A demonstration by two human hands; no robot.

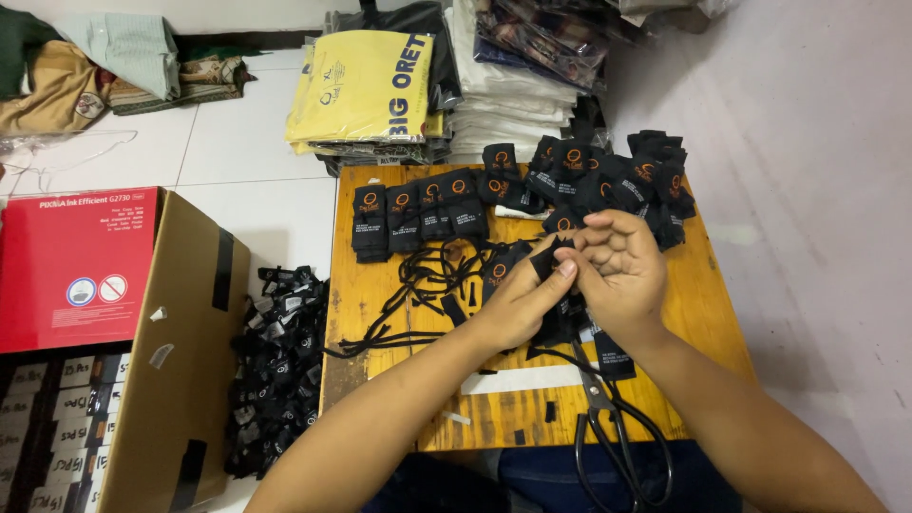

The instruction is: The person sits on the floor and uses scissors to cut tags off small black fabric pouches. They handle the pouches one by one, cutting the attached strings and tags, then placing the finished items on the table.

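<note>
- The left hand [527, 299] is reaching in from the lower left, its thumb and forefinger pressed together on a black tag [549, 258] held over the middle of the table [722, 313].
- The right hand [622, 266] is curling its fingers around the same tag from the right, the two hands touching each other.
- More tags and a black cord [418, 280] are hanging below the hands and trailing left across the wood.
- A row of bundles [418, 217] of black tags with orange marks is lying along the far left of the table; a looser heap [617, 176] is sitting at the far right.
- Black scissors [613, 432] are lying at the near edge, just below the right wrist, handles overhanging.
- A pile of tags [280, 366] is lying on the floor between the table and a cardboard box [180, 361].
- Folded shirts [366, 90] in bags are stacked beyond the table.
</note>
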